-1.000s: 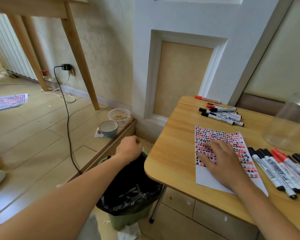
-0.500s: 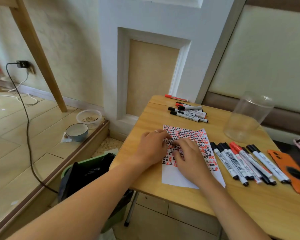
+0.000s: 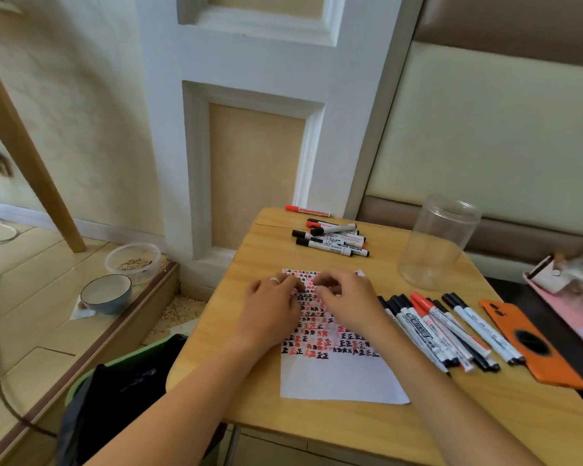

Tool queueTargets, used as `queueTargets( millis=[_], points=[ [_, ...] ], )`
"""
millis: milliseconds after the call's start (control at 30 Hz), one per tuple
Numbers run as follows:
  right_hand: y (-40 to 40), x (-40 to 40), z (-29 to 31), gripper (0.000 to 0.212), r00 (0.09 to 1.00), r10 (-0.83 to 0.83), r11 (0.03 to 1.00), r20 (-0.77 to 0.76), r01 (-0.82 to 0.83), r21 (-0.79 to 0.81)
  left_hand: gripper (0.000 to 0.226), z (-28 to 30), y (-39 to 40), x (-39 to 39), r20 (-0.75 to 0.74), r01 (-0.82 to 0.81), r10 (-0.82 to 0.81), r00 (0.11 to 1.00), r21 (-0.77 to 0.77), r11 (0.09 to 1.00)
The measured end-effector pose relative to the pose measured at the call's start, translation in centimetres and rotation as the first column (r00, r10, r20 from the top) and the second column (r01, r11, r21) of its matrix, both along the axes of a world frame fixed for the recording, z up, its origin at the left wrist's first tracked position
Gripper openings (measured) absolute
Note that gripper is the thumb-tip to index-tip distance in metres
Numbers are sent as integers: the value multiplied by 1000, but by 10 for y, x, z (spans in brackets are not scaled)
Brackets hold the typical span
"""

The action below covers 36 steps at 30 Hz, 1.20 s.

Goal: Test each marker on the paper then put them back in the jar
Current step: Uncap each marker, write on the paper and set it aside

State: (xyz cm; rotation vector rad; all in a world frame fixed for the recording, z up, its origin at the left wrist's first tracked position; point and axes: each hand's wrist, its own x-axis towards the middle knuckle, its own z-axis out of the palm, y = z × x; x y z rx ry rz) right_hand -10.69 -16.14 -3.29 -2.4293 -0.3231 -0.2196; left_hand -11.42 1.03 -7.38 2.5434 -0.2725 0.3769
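Observation:
A white paper [image 3: 340, 378], covered in red and black test marks on its upper part, lies on the wooden table [image 3: 249, 260]. My left hand [image 3: 273, 307] and my right hand [image 3: 347, 301] both rest on the marked part, bent fingertips close together and touching the sheet; I see no marker in either. A row of several black and red markers [image 3: 445, 327] lies right of the paper. Another pile of markers [image 3: 330, 238] lies at the far side, with a single red marker [image 3: 307, 209] behind it. The clear jar [image 3: 435, 243] stands empty at the far right.
An orange phone case [image 3: 532, 341] lies right of the marker row, and a pink object [image 3: 552, 274] sits beyond the table's right edge. Left of the table stands a green bin with a black bag [image 3: 115, 398]. A bowl [image 3: 105, 294] and a plastic tub [image 3: 132, 262] sit on the floor step.
My left hand came up from over the bin and landed on the paper beside my right hand. Both hands have since slid toward the sheet's far end. The view turned right.

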Motion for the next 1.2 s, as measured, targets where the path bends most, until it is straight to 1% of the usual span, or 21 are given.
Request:
queueTargets(
  millis=[100, 300, 400, 467, 667, 767, 833, 900, 967, 1033, 1067, 1100, 1133, 1167, 1200],
  points=[
    [-5, 39, 7, 15, 992, -79, 995, 103, 85, -57, 30, 2, 2, 3, -42, -2, 0, 999, -50, 999],
    [-7, 107, 8, 18, 966, -110, 962, 235, 163, -219, 29, 5, 2, 4, -77, 0, -4, 997, -57, 998],
    [-4, 123, 5, 21, 961, -115, 938, 252, 188, -291, 30, 5, 2, 3, -63, -1, -3, 998, -59, 998],
    [-2, 130, 1, 19, 962, -118, 921, 248, 199, -334, 30, 5, 2, 3, -57, 2, -6, 998, -67, 998],
    [1, 136, -2, 12, 955, -130, 899, 267, 227, -375, 31, 5, 4, 3, -56, 7, -11, 998, -80, 997],
    [1, 130, 0, 11, 955, -88, 890, 282, 202, -408, 32, 6, 4, 3, -52, 7, -12, 999, -87, 996],
    [1, 119, 1, 12, 948, -44, 898, 315, 176, -403, 31, 4, 4, 3, -48, 8, -14, 999, -130, 991],
    [2, 101, 4, 10, 928, 13, 910, 373, 144, -388, 29, 5, 4, 4, -12, -8, 6, 1000, -212, 977],
    [3, 74, 6, 7, 903, 85, 916, 420, 96, -390, 33, 8, 4, 1, 38, -47, 62, 997, -315, 948],
    [3, 44, 6, 7, 899, 138, 918, 415, 41, -395, 39, 11, 6, -3, 104, -79, 133, 986, -411, 908],
    [2, 28, 6, 8, 907, 152, 918, 394, 18, -396, 40, 14, 7, -6, 134, -68, 144, 981, -457, 887],
    [0, 13, 5, 9, 916, 160, 917, 368, 0, -399, 39, 16, 9, -9, 159, -27, 122, 980, -497, 867],
    [-2, 0, 5, 11, 923, 170, 916, 346, -18, -401, 35, 19, 11, -12, 182, 39, 65, 981, -513, 858],
    [-4, -12, 4, 12, 926, 182, 916, 329, -38, -399, 30, 22, 13, -15, 211, 121, -17, 977, -492, 862],
    [-7, -22, 5, 13, 926, 194, 919, 324, -55, -391, 23, 23, 15, -18, 229, 206, -113, 967, -440, 874]
  ],
)
